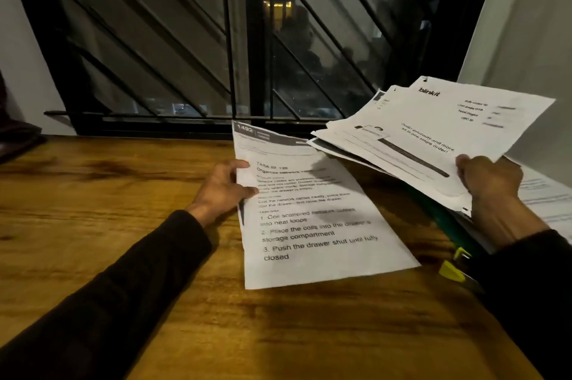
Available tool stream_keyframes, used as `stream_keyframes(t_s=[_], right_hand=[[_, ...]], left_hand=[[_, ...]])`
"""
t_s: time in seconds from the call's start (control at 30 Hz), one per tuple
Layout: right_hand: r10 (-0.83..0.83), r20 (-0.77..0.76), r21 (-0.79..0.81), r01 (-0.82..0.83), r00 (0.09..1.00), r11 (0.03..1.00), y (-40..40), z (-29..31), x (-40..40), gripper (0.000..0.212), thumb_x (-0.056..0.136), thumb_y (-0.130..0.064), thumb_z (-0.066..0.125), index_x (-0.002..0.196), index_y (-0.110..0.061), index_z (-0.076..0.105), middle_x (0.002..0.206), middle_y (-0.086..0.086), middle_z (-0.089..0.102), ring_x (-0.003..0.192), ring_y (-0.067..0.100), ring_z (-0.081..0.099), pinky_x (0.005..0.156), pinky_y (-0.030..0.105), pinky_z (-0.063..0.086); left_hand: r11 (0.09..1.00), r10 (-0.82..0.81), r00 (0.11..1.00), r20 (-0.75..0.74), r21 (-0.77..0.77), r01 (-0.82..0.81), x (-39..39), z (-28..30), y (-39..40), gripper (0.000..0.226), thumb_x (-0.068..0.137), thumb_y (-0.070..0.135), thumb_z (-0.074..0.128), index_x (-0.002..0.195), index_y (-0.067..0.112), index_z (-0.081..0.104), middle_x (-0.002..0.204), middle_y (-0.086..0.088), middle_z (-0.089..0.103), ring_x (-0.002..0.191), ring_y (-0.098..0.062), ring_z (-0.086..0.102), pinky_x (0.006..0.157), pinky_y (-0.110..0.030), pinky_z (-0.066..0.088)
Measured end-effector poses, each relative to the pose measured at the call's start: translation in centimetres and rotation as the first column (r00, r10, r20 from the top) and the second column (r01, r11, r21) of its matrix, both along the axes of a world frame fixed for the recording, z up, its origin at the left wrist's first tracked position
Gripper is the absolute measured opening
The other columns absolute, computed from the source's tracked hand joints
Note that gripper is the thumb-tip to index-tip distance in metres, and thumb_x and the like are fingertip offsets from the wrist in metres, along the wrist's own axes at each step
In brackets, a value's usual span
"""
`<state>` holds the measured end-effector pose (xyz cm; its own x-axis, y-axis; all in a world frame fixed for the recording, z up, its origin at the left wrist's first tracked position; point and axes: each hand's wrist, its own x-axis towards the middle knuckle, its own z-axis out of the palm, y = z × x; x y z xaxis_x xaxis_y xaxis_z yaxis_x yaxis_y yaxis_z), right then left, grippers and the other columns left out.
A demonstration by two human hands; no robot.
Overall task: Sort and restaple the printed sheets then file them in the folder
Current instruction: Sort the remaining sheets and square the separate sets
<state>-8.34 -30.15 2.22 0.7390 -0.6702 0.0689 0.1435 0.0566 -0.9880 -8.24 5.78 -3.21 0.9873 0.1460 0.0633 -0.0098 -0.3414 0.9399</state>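
Observation:
A printed task sheet (312,225) lies flat on the wooden table (123,194). My left hand (223,191) grips its left edge, thumb on top. My right hand (489,181) holds up a fanned bundle of printed sheets (427,132), the top one headed "blinkit", tilted above the table's right side. Under that bundle lies a dark green folder (455,231) with a yellow clip (452,271) at its near end. More white sheets (551,203) lie to the right of my right hand.
A barred window (247,39) runs along the table's far edge, dark outside. A white wall or curtain (532,39) rises at the right. A dark object (18,138) sits at the far left of the table.

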Motion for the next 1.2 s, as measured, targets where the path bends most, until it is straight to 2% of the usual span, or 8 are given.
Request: stream_keyframes(t_s=[0.2, 0.37, 0.5, 0.67, 0.83, 0.9, 1.03, 1.2], right_hand=[[0.066, 0.035, 0.006, -0.067, 0.997, 0.998, 0.9, 0.1, -1.1, 0.036, 0.094, -0.003, 0.055, 0.13, 0.003, 0.05, 0.12, 0.007, 0.058, 0.096, 0.014, 0.048, 0.08, 0.019, 0.04], [0.127, 0.048, -0.038, -0.125, 0.991, 0.991, 1.8, 0.3, -1.7, 0.036, 0.096, -0.003, 0.053, 0.13, 0.004, 0.049, 0.121, 0.007, 0.055, 0.096, 0.014, 0.045, 0.045, 0.006, 0.036], [0.13, 0.024, -0.068, -0.128, 0.991, 0.989, 1.7, 0.1, -1.4, 0.036, 0.095, -0.005, 0.054, 0.131, 0.002, 0.05, 0.128, 0.008, 0.055, 0.099, 0.016, 0.048, 0.054, 0.008, 0.032], [0.1, -0.006, -0.145, -0.1, 0.995, 0.984, 1.3, 0.0, -1.4, 0.037, 0.095, -0.006, 0.056, 0.13, 0.001, 0.05, 0.133, 0.012, 0.054, 0.097, 0.016, 0.047, 0.058, 0.009, 0.033], [0.107, -0.021, -0.135, -0.109, 0.994, 0.985, 1.5, 0.0, -1.5, 0.036, 0.094, -0.009, 0.058, 0.13, -0.004, 0.053, 0.121, 0.001, 0.056, 0.095, 0.015, 0.05, 0.08, 0.019, 0.038], [0.107, -0.034, -0.124, -0.11, 0.994, 0.986, 1.6, -0.1, -1.5, 0.035, 0.094, -0.01, 0.06, 0.127, -0.004, 0.055, 0.127, 0.005, 0.058, 0.094, 0.018, 0.054, 0.08, 0.023, 0.041], [0.142, -0.053, -0.175, -0.149, 0.988, 0.973, 1.8, -0.1, -1.5, 0.034, 0.094, -0.012, 0.059, 0.127, -0.002, 0.055, 0.118, 0.005, 0.059, 0.082, 0.018, 0.056, 0.054, 0.015, 0.043], [0.181, -0.044, -0.237, -0.187, 0.982, 0.953, 2.1, 0.1, -1.3, 0.034, 0.092, -0.014, 0.063, 0.125, -0.006, 0.059, 0.126, 0.008, 0.062, 0.095, 0.021, 0.057, 0.08, 0.026, 0.043]], left_hand=[[0.983, 0.136, 0.989, 0.065, -0.135, -0.126, 0.6, -0.3, 5.2, 0.045, 0.08, -0.019, 0.066, 0.105, 0.018, 0.062, 0.1, -0.007, 0.069, 0.104, -0.03, 0.066, 0.081, -0.034, 0.055], [0.966, 0.166, 0.983, 0.076, -0.212, -0.146, 0.6, -0.3, 5.9, 0.046, 0.085, -0.017, 0.061, 0.12, 0.013, 0.059, 0.104, -0.01, 0.07, 0.092, -0.025, 0.068, 0.078, -0.036, 0.056], [0.963, 0.186, 0.98, 0.067, -0.212, -0.168, 1.1, -0.6, 5.8, 0.046, 0.089, -0.018, 0.054, 0.122, 0.014, 0.061, 0.119, -0.008, 0.068, 0.103, -0.024, 0.066, 0.093, -0.037, 0.052], [0.953, 0.257, 0.964, 0.061, -0.181, -0.243, 1.1, -0.6, 5.1, 0.032, 0.094, -0.009, 0.054, 0.119, 0.01, 0.063, 0.106, -0.009, 0.066, 0.094, -0.022, 0.062, 0.087, -0.031, 0.049], [0.948, 0.243, 0.966, 0.084, -0.234, -0.218, 1.3, -0.6, 5.3, 0.021, 0.094, -0.002, 0.06, 0.083, 0.014, 0.066, 0.109, -0.013, 0.068, 0.095, -0.025, 0.063, 0.095, -0.034, 0.049], [0.949, 0.25, 0.961, 0.118, -0.225, -0.219, 1.2, -0.6, 5.3, 0.021, 0.097, 0.002, 0.057, 0.087, 0.016, 0.069, 0.112, -0.011, 0.069, 0.105, -0.025, 0.064, 0.102, -0.037, 0.048], [0.976, 0.203, 0.948, 0.244, -0.129, -0.176, 0.7, -0.5, 5.2, 0.024, 0.099, 0.003, 0.053, 0.11, 0.015, 0.071, 0.114, -0.005, 0.07, 0.109, -0.024, 0.066, 0.1, -0.042, 0.051], [0.974, 0.187, 0.905, 0.381, -0.189, -0.122, 0.4, 0.1, 4.9, 0.037, 0.096, -0.007, 0.051, 0.121, 0.016, 0.066, 0.132, -0.005, 0.063, 0.122, -0.02, 0.06, 0.105, -0.038, 0.048]])
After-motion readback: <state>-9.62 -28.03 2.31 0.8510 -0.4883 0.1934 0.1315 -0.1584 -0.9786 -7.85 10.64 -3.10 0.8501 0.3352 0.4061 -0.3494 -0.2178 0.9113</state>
